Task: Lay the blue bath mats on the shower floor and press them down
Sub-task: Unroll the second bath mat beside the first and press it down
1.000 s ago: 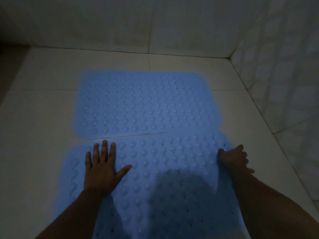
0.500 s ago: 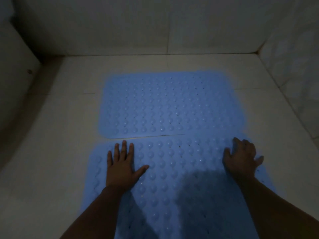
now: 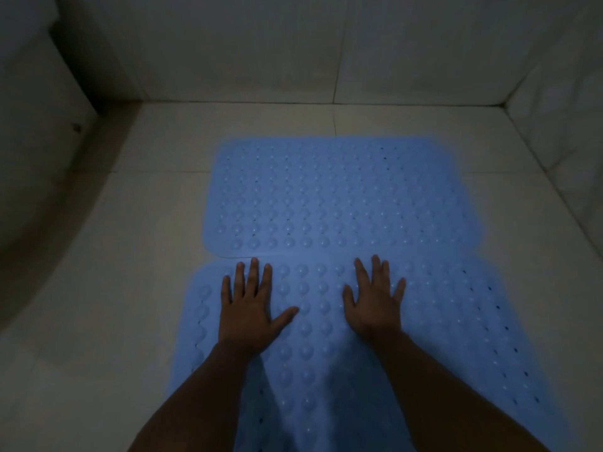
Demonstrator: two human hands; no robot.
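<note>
Both flat, released hands [image 3: 249, 313] [image 3: 375, 308] press the bumpy near blue mat [image 3: 456, 337].

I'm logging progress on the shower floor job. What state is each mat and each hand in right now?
far mat: lying flat on the floor, untouched.
near mat: lying on the floor, its far edge meeting the far mat's near edge, both hands on it.
left hand: palm down, fingers straight, resting on the near mat.
right hand: palm down, fingers spread, resting on the near mat.
</note>
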